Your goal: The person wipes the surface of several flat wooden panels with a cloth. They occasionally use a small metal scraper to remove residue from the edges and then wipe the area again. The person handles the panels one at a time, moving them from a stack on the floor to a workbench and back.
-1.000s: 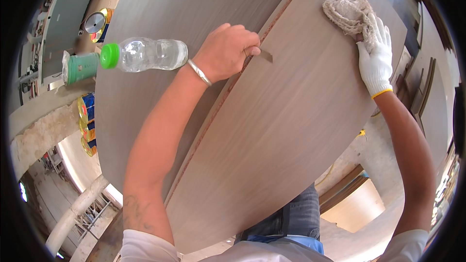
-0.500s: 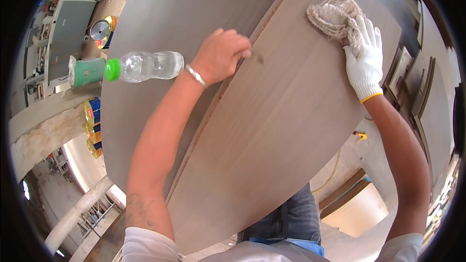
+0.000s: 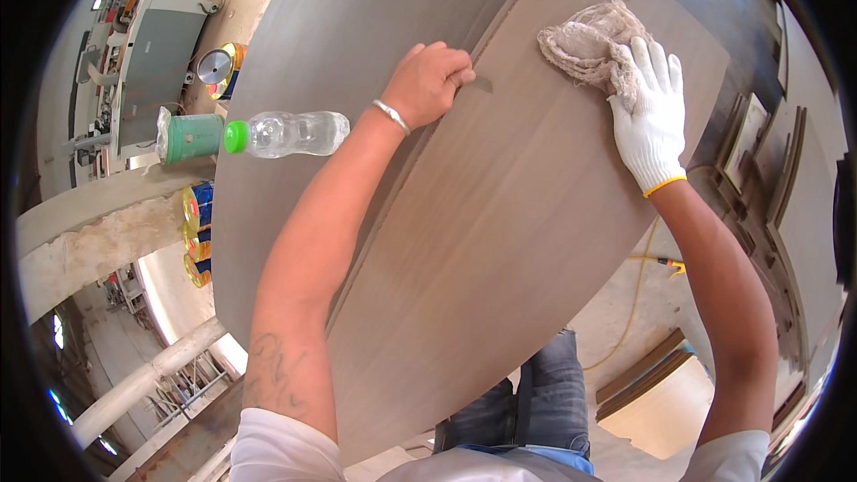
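A broad panel (image 3: 500, 214) with a smooth, grey-brown, streaky wood grain lay over a second, darker panel (image 3: 357, 45) of similar grain, its straight, thin edge running slantwise across the lower one; toward the person, its outline curved in the fisheye view.

The bare left hand (image 3: 427, 85) was at that edge, its fingers curled in tightly and clenched on a thin, flat, dark strip (image 3: 483, 85) that jutted out to the right over the upper panel. A smooth silvery bangle (image 3: 391, 116) circled the wrist.

The right hand (image 3: 650, 120) wore a white knitted glove with a yellow cuff. Its fingers were straight, unclenched and only slightly apart, laid against a rumpled, coarse beige cloth (image 3: 585, 43) with loose threads, which sat bunched on the upper panel, just left of the glove. The thumb was largely hidden.

A clear, waisted plastic bottle (image 3: 299, 134) with a ribbed green cap was on the darker panel, near the left forearm; whether it stood or lay could not be told. Beyond the panel's left side were a green tub (image 3: 196, 137) and shiny, round-ended tins (image 3: 198, 236).
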